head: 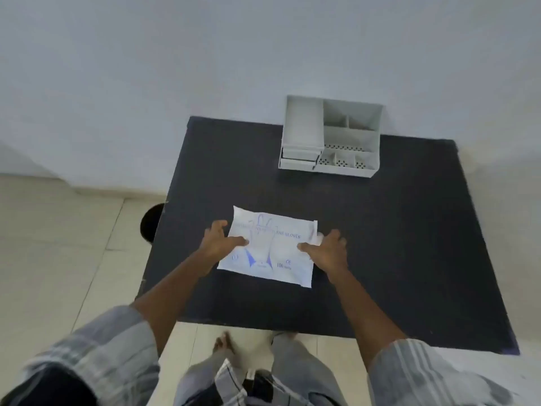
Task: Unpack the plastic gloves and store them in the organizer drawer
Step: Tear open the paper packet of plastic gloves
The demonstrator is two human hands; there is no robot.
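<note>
Striped sleeves [96,356] frame our view down. Our left hand [218,240] and right hand [329,250] rest spread on either edge of the sealed glove packet [272,250], thumbs pressing its top; neither is clamped shut. It lies flat on the dark desk [395,244]. Beyond, well apart, stands the grey organizer [330,136], drawers [298,159] closed. Opening, unpacking and storing all seem left to do.

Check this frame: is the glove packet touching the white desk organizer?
Apart. The head view shows the glove packet lying near the table's front under both hands, with a wide strip of bare dark table between it and the white desk organizer.
</note>
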